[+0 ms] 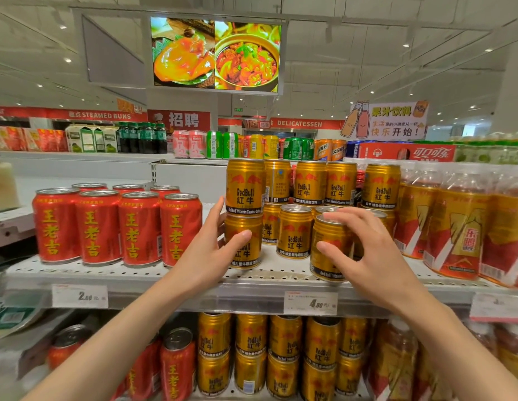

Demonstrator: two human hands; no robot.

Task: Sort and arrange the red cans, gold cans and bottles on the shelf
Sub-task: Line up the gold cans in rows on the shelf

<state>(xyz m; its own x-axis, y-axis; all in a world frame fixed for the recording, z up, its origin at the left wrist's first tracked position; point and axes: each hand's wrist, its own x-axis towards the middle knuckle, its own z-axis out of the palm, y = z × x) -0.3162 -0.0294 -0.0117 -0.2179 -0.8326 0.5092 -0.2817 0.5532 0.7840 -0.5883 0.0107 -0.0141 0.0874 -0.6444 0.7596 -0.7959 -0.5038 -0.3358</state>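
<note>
Both arms reach up to the white shelf [142, 273] with tiny holes. The left hand [214, 244] wraps round the bottom gold Red Bull can [242, 241] of a two-can stack. The right hand [364, 250] seems to grip another shiny, ribbed gold can [328, 256] at the front edge. Round red cans [118, 227] stand left, soft plastic bottles [460, 224] right.

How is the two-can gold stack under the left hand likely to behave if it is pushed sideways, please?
The upper gold can sits on the lower gold can with only a narrow rim to bear it, so it may well topple. The left hand touches only the lower can. The smooth metal would probably slide on the perforated shelf.
</note>
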